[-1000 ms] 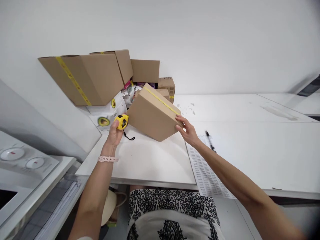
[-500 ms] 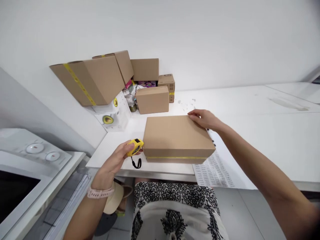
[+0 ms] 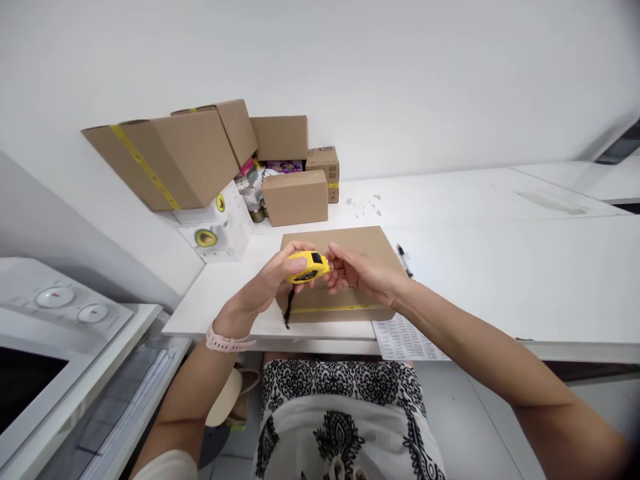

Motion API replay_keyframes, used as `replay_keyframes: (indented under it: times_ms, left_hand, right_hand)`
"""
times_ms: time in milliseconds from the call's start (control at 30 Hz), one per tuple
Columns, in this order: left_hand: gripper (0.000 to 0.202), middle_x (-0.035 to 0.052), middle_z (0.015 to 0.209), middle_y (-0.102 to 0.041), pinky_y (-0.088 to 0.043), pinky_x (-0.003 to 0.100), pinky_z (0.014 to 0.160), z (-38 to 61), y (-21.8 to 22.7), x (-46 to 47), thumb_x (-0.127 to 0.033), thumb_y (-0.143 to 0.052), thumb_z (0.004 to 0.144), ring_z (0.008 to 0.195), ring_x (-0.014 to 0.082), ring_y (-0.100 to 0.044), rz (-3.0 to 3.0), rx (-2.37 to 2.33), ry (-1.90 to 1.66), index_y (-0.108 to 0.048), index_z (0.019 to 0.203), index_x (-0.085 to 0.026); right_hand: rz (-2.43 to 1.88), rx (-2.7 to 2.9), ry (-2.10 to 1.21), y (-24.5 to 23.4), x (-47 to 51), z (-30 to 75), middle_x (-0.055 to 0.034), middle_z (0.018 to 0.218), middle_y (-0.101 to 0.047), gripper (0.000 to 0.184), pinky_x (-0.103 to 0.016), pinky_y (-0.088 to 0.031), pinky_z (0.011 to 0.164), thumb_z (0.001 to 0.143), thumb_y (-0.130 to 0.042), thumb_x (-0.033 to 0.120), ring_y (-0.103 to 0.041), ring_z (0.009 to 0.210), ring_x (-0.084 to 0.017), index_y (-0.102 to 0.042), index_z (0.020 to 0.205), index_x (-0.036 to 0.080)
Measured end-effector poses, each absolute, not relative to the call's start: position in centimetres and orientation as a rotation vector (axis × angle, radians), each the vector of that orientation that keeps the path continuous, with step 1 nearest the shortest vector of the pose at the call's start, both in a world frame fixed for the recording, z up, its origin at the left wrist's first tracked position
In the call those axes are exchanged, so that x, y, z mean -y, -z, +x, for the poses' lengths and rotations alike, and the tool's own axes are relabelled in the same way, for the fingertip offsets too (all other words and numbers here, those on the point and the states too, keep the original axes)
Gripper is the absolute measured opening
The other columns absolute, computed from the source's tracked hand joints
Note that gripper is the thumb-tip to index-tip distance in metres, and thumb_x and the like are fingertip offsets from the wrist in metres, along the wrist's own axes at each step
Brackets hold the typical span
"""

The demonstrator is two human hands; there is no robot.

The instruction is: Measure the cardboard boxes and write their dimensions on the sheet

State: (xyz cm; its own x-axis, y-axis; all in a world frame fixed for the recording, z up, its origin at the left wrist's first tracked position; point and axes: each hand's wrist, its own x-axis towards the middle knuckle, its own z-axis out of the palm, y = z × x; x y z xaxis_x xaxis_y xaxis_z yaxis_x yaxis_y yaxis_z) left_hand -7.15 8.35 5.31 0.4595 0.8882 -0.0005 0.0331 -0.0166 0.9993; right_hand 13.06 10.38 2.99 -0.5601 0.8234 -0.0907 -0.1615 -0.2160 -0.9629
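Note:
My left hand (image 3: pixel 280 273) is wrapped around a yellow tape measure (image 3: pixel 306 267) with a black wrist strap (image 3: pixel 289 307) hanging from it. Its front end points right. At that end, my right hand (image 3: pixel 357 270) has its fingers apart and slightly curled, close to the tape's mouth. Whether a fingertip touches the metal hook is too small to make out. Both hands are above a closed cardboard box (image 3: pixel 350 237) with a yellow tape strip along its near side, lying on the white table (image 3: pixel 225 300).
A marker (image 3: pixel 405 260) and printed sheets (image 3: pixel 410 340) lie right of the box. Several cardboard boxes (image 3: pixel 295 200) stand at the back left, beside white avocado-printed boxes (image 3: pixel 215 237). A white appliance with knobs (image 3: pixel 55 297) is at the far left.
My right hand has left the box's far right corner and come to the front of the tape measure. My left hand has raised the tape measure and moved it right, over the box.

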Motion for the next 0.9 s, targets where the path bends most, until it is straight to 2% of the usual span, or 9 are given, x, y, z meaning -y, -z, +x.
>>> replay_keyframes:
  times_ms: [200,367,500,633,767,900]
  left_hand:
    - [0.061,0.0034,0.089,-0.064,-0.041,0.029,0.063,-7.0,-4.7,-8.7,-0.054,-0.065,0.083,0.073,0.0155,-0.056,1.519,-0.914,-0.719,-0.043,0.127,-0.019]
    - [0.061,0.0054,0.092,-0.066,-0.041,0.029,0.063,-6.6,-5.5,-8.7,-0.053,-0.064,0.084,0.075,0.0165,-0.057,1.553,-0.835,-0.665,-0.043,0.130,-0.019]
    - [0.061,0.0057,0.095,-0.067,-0.041,0.028,0.061,-7.9,-5.8,-9.1,-0.051,-0.067,0.081,0.073,0.0165,-0.058,1.524,-0.859,-0.681,-0.046,0.128,-0.019]
    - [0.049,0.0047,0.094,-0.067,-0.040,0.027,0.059,-12.0,-5.4,-10.6,-0.045,-0.064,0.082,0.068,0.0148,-0.055,1.535,-0.970,-0.781,-0.054,0.122,-0.019]
    - [0.039,0.0037,0.081,-0.067,-0.038,0.027,0.056,-16.2,-4.3,-13.5,-0.044,-0.062,0.080,0.058,0.0134,-0.050,1.503,-1.066,-0.782,-0.063,0.108,-0.017]
    - [0.032,0.0033,0.071,-0.066,-0.039,0.026,0.054,-18.1,-2.8,-15.5,-0.044,-0.064,0.077,0.053,0.0125,-0.048,1.473,-1.103,-0.734,-0.066,0.091,-0.016]
  right_hand:
    - [-0.905,1.298,-1.866,-2.5,-9.8,13.8,-0.0004,0.063,-0.055,0.053,-0.024,-0.051,0.050,0.072,-0.073,0.070,-0.051,0.058,-0.011,-0.057,0.073,0.019]
    - [-0.937,1.331,-1.908,-2.7,-9.7,13.5,0.0014,0.061,-0.054,0.054,-0.021,-0.044,0.044,0.069,-0.075,0.070,-0.046,0.051,-0.008,-0.059,0.076,0.019]
    - [-0.929,1.406,-1.854,-3.4,-10.6,16.2,0.0044,0.054,-0.046,0.056,-0.020,-0.028,0.038,0.069,-0.075,0.070,-0.034,0.046,-0.005,-0.053,0.064,0.019]
    - [-1.015,1.381,-1.562,-3.2,-13.2,22.2,0.0064,0.053,-0.037,0.056,-0.024,-0.014,0.041,0.069,-0.079,0.065,-0.022,0.049,-0.006,-0.047,0.061,0.020]
    - [-1.129,1.289,-1.436,-0.5,-15.8,26.3,0.0055,0.057,-0.034,0.055,-0.027,-0.016,0.047,0.072,-0.078,0.061,-0.022,0.054,-0.008,-0.043,0.062,0.020]
    - [-1.222,1.278,-1.435,2.5,-17.0,26.3,0.0023,0.061,-0.042,0.050,-0.030,-0.023,0.051,0.073,-0.075,0.063,-0.029,0.056,-0.010,-0.050,0.066,0.020]
